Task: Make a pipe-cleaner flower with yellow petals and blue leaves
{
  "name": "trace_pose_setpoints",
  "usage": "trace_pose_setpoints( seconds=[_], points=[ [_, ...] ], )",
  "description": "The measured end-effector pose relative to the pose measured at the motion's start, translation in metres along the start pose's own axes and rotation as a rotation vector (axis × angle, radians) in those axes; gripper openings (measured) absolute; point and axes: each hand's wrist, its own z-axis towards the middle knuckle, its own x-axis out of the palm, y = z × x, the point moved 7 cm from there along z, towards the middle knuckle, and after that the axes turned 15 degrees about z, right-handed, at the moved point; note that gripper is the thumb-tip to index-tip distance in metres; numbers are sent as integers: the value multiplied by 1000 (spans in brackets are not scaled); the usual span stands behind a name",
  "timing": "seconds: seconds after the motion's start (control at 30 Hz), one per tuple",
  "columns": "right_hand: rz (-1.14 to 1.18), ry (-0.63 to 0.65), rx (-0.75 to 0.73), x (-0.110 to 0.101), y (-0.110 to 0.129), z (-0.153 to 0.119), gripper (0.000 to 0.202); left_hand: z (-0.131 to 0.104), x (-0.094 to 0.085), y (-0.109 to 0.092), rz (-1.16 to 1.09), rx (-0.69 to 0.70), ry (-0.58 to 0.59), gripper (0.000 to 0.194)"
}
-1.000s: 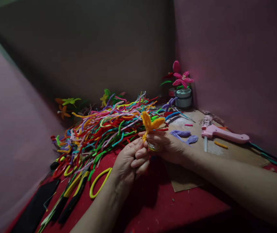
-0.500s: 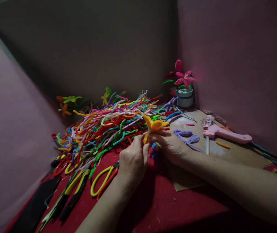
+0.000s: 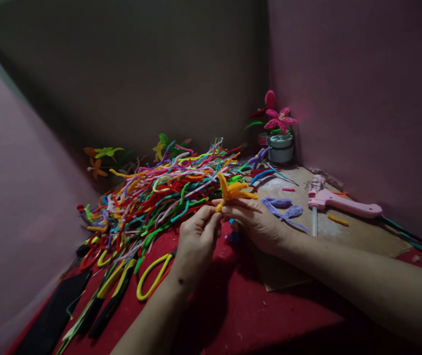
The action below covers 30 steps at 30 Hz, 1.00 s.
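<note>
Flower [image 3: 233, 191]: orange, fuzzy, held up over the red surface [image 3: 255, 315], near the board [image 3: 362, 237]'s left edge; petals point up and to the right.
Left hand [image 3: 198, 234]: thumb and forefinger pinch the twisted-looking base.
Right hand [image 3: 258, 222]: thumb and fingers pinch just under the petals; exact contact partly hidden.
Handling: judged very light, soft, not slippery; probably a bendable core. Petals likely flatten or skew if squeezed; best hold is the base.
Board: purple petals [image 3: 293, 212] near its left edge, just beyond the right hand; glue gun [image 3: 347, 203] toward its far right edge.
Pile [image 3: 166, 195]: coloured stems toward the surface's far edge.
Left edge of surface: black slab [image 3: 53, 310] along it; pliers [image 3: 123, 285] and scissors [image 3: 140, 287] farther in.
Labels: small box [image 3: 263, 140] beside the pot [image 3: 281, 149] bears red marking, too small to read; no brand legible on glue gun or pliers.
</note>
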Motion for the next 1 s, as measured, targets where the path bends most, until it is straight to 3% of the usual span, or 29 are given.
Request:
trace_pose_setpoints(
  seconds=[0.13, 0.3, 0.47, 0.6, 0.77, 0.83, 0.9, 1.0],
  points=[
    [0, 11, 97, -1, -5, 2, 23, 1, 11, 3, -422, -193, 206, 17],
    [112, 54, 181, 2, -5, 2, 25, -4, 26, 2, -813, -263, 435, 16],
    [147, 41, 204, 3, -6, 1, 22, -5, 30, 2, -905, -265, 498, 16],
    [110, -44, 167, -5, -9, 2, 23, -1, 22, 5, -555, -211, 364, 26],
    [110, -137, 135, -13, -10, 1, 22, -2, -1, -6, 363, 120, -119, 25],
    [101, -181, 125, -14, -8, -1, 22, -6, -2, -12, 668, 253, -249, 21],
    [84, -196, 122, -12, -7, -3, 21, -9, 2, -14, 816, 336, -275, 16],
    [46, -136, 104, -6, -4, -4, 22, -9, 1, -15, 712, 365, -241, 17]
  ],
)
